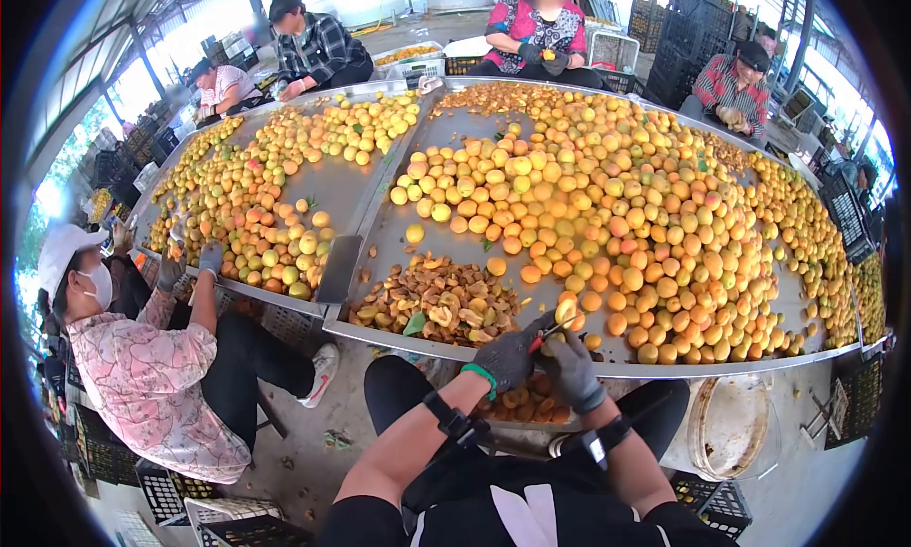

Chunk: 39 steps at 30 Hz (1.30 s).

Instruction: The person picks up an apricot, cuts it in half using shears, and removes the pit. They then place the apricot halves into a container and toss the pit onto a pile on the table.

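Both my hands meet just over the near rim of the metal table (607, 369), wearing grey gloves. My left hand (511, 359), with a green cuff, is closed around a small knife with a red handle (536, 345). The blade points up and to the right, toward a cut apricot (567, 312) at its tip. My right hand (572, 371) is closed beside it, its fingers curled on a piece of apricot, partly hidden. Left of my hands lies a heap of apricot halves (436, 300); whole apricots (655, 253) are piled ahead and to the right.
Below the rim, a container of apricot halves (527, 400) sits between my knees. A white bucket (729, 428) stands to the right. At the left, a co-worker in a pink shirt (142, 376) handles fruit. Other people sit along the far edge. Black crates (161, 485) stand on the floor.
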Tool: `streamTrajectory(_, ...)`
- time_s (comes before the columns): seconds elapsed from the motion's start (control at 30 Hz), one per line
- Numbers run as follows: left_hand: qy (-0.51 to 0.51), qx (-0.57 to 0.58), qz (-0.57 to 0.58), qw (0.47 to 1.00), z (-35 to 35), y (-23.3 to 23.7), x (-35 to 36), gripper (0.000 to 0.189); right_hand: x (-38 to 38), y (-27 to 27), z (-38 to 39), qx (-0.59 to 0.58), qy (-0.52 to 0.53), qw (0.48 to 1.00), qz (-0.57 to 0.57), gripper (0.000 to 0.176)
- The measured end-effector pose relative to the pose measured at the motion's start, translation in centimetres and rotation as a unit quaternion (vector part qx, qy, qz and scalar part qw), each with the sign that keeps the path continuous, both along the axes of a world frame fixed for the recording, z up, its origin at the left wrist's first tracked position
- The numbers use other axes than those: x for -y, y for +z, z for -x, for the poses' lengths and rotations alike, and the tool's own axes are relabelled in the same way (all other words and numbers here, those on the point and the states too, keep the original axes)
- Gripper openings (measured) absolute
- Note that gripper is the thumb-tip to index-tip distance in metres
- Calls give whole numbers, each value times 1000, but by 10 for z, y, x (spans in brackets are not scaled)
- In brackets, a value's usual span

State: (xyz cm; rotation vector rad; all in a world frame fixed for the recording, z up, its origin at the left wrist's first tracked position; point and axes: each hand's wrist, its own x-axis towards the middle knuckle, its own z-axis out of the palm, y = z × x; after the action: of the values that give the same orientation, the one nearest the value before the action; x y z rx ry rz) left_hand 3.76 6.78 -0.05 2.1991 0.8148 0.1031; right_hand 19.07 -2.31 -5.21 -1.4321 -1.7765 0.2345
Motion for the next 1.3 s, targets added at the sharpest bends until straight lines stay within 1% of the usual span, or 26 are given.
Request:
streamTrajectory(0.03,-3,-2,-2,1000,0,-3,-3,77,-5,12,3,-2,-3,1000,-2,32)
streamTrajectory(0.07,-16,-20,-16,1000,-1,-4,-7,75,-8,27,7,-379,40,918,110,33)
streamTrajectory(0.1,-29,-38,-30,998,-3,-2,-9,74,-8,35,8,-695,78,686,202,34)
streamTrajectory(0.23,-38,-48,28,998,5,20,-4,69,-11,5,-13,-735,75,643,204,30)
streamTrajectory(0.27,7,16,60,998,11,37,3,61,-10,3,-26,-737,71,641,202,30)
streamTrajectory(0.3,53,79,92,991,17,47,4,54,-12,5,-44,-639,9,728,249,33)
streamTrajectory(0.33,81,17,177,981,21,40,-8,46,-18,11,-57,-525,-53,798,292,36)
streamTrajectory(0.37,77,15,179,981,27,36,-11,46,-25,16,-64,-527,-57,797,291,36)
streamTrajectory(0.43,204,75,319,922,40,34,-13,40,-41,38,-67,-194,-113,937,268,38)
streamTrajectory(0.47,215,134,283,925,46,28,-10,47,-48,48,-62,-196,-113,937,267,38)
streamTrajectory(0.53,223,167,333,901,52,41,-3,52,-63,65,-44,87,-138,940,299,41)
streamTrajectory(0.57,231,200,384,871,54,46,0,57,-70,58,-39,85,-137,941,298,41)
streamTrajectory(0.6,233,216,418,851,57,46,2,63,-81,43,-35,170,-134,934,285,38)
streamTrajectory(0.63,235,214,415,852,59,46,4,63,-89,34,-31,253,-131,920,270,34)
streamTrajectory(0.73,250,231,419,841,64,45,13,62,-106,21,-28,304,-115,907,267,27)
streamTrajectory(0.87,259,277,427,821,74,49,21,60,-90,8,-35,191,-164,953,169,23)
streamTrajectory(0.9,255,298,433,812,76,49,22,59,-74,9,-39,20,-139,979,149,24)
streamTrajectory(0.93,255,299,434,811,78,46,22,59,-57,14,-37,-152,-109,974,125,25)
streamTrajectory(1.0,263,292,431,812,83,42,23,57,2,88,-18,-216,18,925,311,29)
streamTrajectory(1.07,251,297,458,800,85,33,23,56,35,54,-10,-259,168,909,280,33)
streamTrajectory(1.1,237,302,482,787,85,28,24,55,47,41,-4,-261,166,909,281,33)
streamTrajectory(1.17,232,293,489,788,79,21,26,55,65,12,7,-212,-68,906,359,33)
streamTrajectory(1.2,227,286,495,788,77,19,27,55,71,-33,2,-114,-109,966,205,30)
streamTrajectory(1.23,225,285,497,788,74,19,29,55,80,-62,1,-115,-112,966,205,30)
streamTrajectory(1.27,221,274,486,800,72,20,30,55,88,-86,-1,-342,-133,889,276,31)
streamTrajectory(1.3,218,263,474,812,70,21,31,55,93,-96,-2,-548,-144,756,328,33)
